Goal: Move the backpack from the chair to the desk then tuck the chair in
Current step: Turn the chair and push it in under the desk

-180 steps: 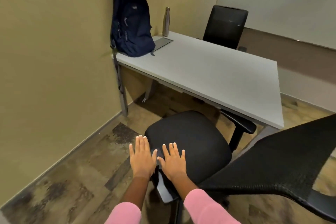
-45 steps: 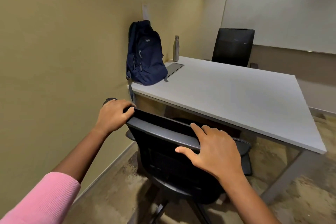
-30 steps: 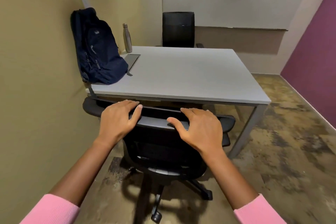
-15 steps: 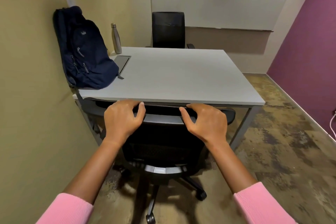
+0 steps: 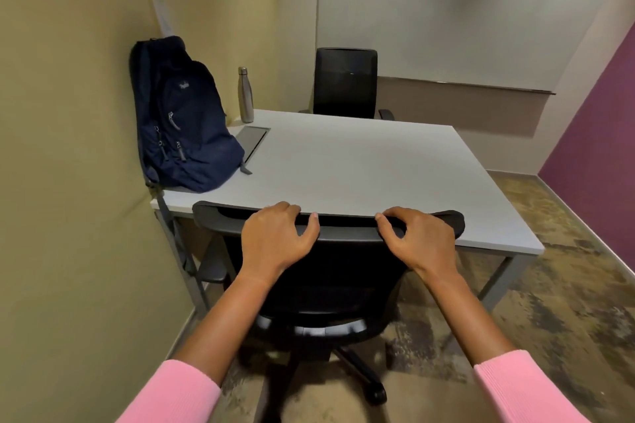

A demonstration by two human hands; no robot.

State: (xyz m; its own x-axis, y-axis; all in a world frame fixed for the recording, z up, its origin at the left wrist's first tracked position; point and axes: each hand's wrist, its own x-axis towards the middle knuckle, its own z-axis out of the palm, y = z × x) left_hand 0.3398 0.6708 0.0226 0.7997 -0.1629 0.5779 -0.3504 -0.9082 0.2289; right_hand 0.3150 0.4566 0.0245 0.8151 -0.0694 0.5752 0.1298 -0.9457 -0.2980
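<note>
A dark blue backpack (image 5: 187,113) stands upright on the left near corner of the white desk (image 5: 360,165), leaning against the olive wall. The black office chair (image 5: 326,278) faces the desk, its backrest top at the desk's near edge and its seat hidden under the desk. My left hand (image 5: 275,239) grips the top rail of the backrest left of centre. My right hand (image 5: 417,240) grips the same rail right of centre, thumb curled under.
A steel bottle (image 5: 245,94) stands at the desk's far left by a grey cable hatch (image 5: 253,139). A second black chair (image 5: 345,82) sits at the far side. The olive wall is close on the left, a purple wall (image 5: 598,134) on the right.
The chair has rolled forward so its seat sits under the desk. Both hands stayed on the backrest rail. The view has lifted slightly.
</note>
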